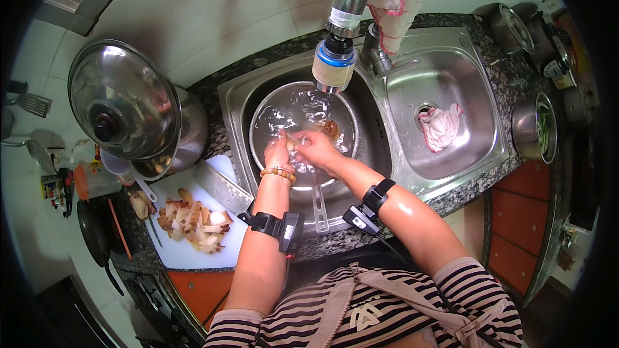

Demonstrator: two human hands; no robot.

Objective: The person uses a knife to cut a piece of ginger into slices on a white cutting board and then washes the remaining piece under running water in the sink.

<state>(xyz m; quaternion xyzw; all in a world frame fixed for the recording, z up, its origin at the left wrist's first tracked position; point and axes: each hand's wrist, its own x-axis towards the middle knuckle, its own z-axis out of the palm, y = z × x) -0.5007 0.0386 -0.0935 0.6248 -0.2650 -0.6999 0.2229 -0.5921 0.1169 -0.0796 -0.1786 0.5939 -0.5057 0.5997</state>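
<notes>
My left hand and my right hand meet over a metal basin of water, which has a handle and stands in the left sink bowl. Between the fingers of both hands is a small pale piece of food, partly hidden by glare and fingers. A brown piece of food lies in the water beyond my right hand. Above the basin hangs the faucet's filter nozzle.
Left of the sink, a white cutting board bears sliced food and a cleaver. A lidded pot stands behind it. The right sink bowl holds a cloth. A metal pot of greens stands at the right.
</notes>
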